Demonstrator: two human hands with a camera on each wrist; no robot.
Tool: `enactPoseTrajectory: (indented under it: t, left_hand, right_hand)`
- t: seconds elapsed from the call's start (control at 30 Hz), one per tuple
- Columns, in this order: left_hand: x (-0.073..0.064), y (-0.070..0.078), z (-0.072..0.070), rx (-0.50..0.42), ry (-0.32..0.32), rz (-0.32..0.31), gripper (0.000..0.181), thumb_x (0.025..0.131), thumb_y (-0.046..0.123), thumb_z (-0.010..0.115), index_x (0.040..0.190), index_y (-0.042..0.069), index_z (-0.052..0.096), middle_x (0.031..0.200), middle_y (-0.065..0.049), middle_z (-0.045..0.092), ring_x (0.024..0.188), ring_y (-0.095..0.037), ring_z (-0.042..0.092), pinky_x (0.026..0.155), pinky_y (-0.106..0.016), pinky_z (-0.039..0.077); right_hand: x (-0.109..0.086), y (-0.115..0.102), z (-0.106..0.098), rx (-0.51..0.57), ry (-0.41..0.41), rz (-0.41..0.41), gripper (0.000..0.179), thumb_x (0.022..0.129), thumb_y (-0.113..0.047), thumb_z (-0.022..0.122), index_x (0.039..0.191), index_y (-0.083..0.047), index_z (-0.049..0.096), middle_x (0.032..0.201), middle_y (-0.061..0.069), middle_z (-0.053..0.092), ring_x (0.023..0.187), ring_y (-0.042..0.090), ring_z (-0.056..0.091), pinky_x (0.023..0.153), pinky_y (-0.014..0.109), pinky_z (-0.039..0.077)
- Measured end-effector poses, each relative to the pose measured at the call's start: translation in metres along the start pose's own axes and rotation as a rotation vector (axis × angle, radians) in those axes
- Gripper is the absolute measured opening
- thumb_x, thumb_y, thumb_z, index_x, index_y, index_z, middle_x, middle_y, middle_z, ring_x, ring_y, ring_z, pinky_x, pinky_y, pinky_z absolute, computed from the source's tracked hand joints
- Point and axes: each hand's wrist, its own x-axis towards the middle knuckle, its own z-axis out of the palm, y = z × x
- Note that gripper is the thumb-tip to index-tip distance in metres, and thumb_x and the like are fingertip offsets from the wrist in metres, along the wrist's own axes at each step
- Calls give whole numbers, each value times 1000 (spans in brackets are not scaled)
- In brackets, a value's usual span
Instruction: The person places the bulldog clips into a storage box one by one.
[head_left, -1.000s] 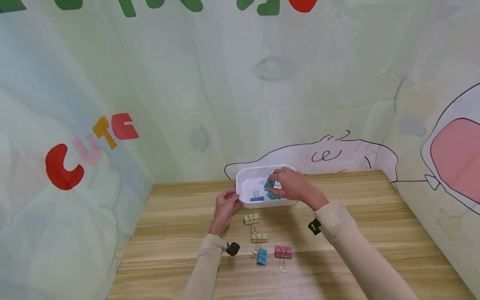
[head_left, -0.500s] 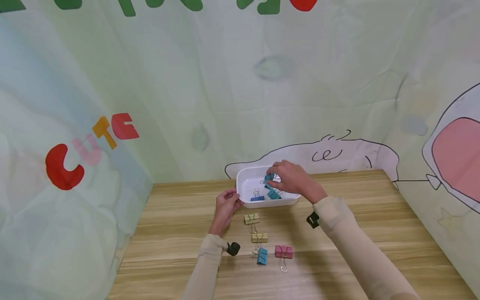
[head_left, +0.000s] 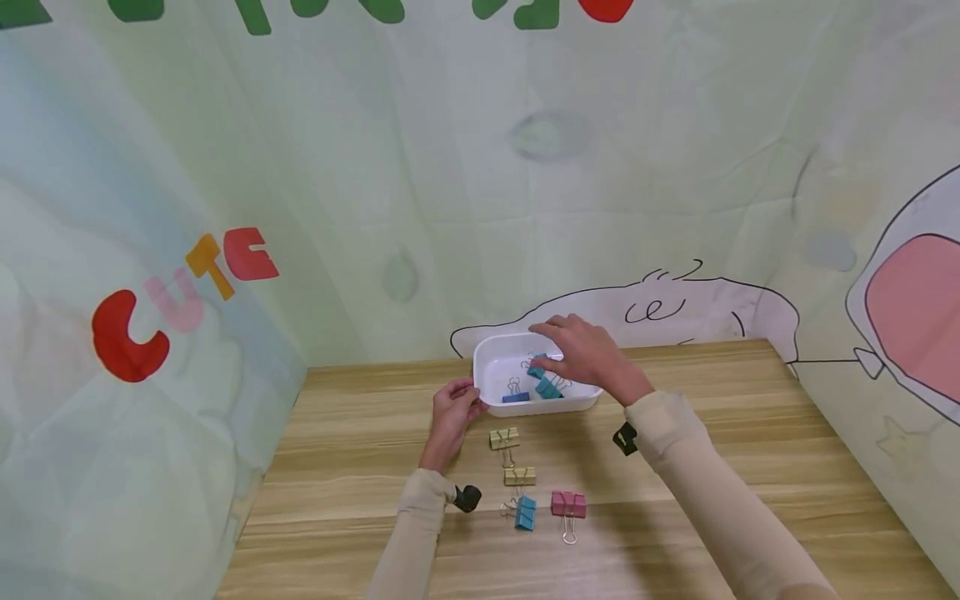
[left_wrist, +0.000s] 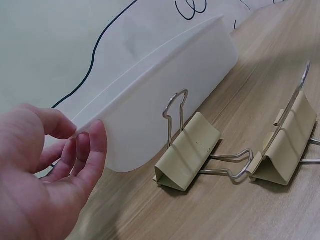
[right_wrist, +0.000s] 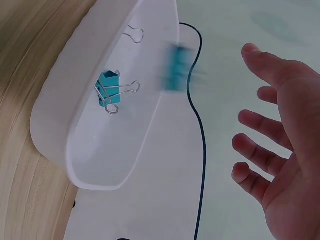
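Note:
My left hand pinches the left end of a white plastic tray, thumb and fingers at its rim in the left wrist view. Over the tray's right side is my right hand, fingers spread and holding nothing. In the right wrist view a teal binder clip, blurred by motion, hangs in the air apart from the fingertips. Another teal binder clip lies inside the tray. A dark blue binder clip sits near the tray's front wall, left of the teal ones.
In front of the tray on the wooden table lie two yellow binder clips, a light blue binder clip and a pink binder clip. A printed curtain stands behind the table's back edge.
The right hand has lifted slightly, spread its fingers and let go of a teal binder clip over the tray. My left hand has stayed at the tray's left end.

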Motion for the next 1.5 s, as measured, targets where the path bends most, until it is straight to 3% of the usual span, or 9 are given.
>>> enactPoseTrajectory:
  t: [0.13, 0.5, 0.9, 1.2, 1.5]
  left_hand:
    - [-1, 0, 0, -7, 4, -6, 34, 101, -7, 57, 133, -16, 53, 120, -27, 54, 95, -31, 64, 76, -25, 64]
    - [-2, 1, 2, -5, 2, -5, 34, 101, -8, 57, 133, -16, 53, 124, -31, 53, 97, -31, 64, 78, -26, 64]
    - [0, 0, 1, -18, 1, -6, 35, 100, -8, 57, 134, -16, 52, 123, -30, 53, 98, -32, 64, 78, -26, 64]
    - [1, 0, 0, -21, -4, 8, 35, 100, -9, 57, 133, -17, 51, 118, -27, 55, 94, -30, 64, 75, -25, 64]
    - [1, 0, 0, -8, 1, -7, 34, 101, -7, 57, 134, -15, 52, 119, -26, 55, 95, -30, 65, 77, -26, 64]
  right_hand:
    - [-2, -2, -3, 10, 6, 12, 67, 96, -51, 72, 151, -17, 55, 144, 14, 58, 126, 35, 58, 92, 57, 60]
    - [-11, -8, -2, 49, -17, 15, 70, 94, -55, 72, 151, -18, 55, 146, 13, 56, 127, 34, 58, 97, 57, 58]
    - [-27, -9, 15, 41, -21, -8, 71, 94, -59, 70, 151, -20, 55, 146, 12, 57, 125, 33, 59, 94, 56, 60]
    - [-42, -8, 31, 73, -30, -16, 68, 93, -56, 72, 149, -19, 58, 142, 12, 59, 124, 33, 60, 98, 56, 58]
    - [-71, -12, 47, 75, -39, -50, 64, 94, -54, 72, 145, -17, 62, 138, 12, 62, 119, 30, 63, 93, 52, 61]
